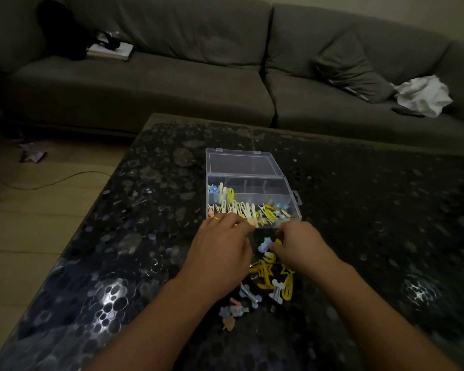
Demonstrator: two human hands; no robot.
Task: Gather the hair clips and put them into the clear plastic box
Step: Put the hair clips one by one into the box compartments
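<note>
Dim room, grey sofa (172, 76) behind the dark patterned tabletop (386, 210). Clear plastic box (252, 194) sits open mid-table. My left hand (220, 247) and right hand (300, 245) curl over loose hair clips (268, 274); grip cannot be told.

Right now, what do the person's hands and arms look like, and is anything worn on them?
Both forearms are bare, with no sleeves, watch or bracelet in view. The left hand wears a gold ring on one finger. The right hand shows no ring or other jewellery.
</note>
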